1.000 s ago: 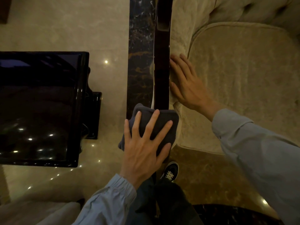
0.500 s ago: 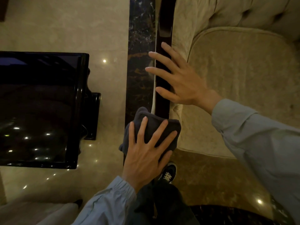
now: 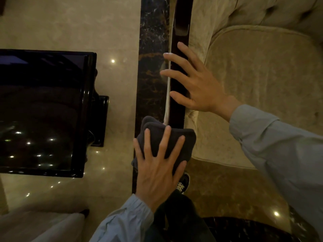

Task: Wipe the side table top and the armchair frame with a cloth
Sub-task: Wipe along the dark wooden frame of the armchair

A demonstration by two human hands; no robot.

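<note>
Head view, one entry: left hand (image 3: 158, 173), fingers spread flat, pressing dark cloth (image 3: 167, 137) on armchair frame (image 3: 178, 95), lower centre. Right hand (image 3: 197, 84) splayed, empty, over rail at centre. Side table (image 3: 43, 109) at left. Step: frame wipe; next prob. slide cloth up rail.

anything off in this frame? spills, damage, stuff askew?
Nothing stands out. The left hand presses the dark cloth flat on the near end of the armchair's dark wooden frame; the right hand is spread open over the frame further along. No spill or damage shows on the glossy side table.
</note>
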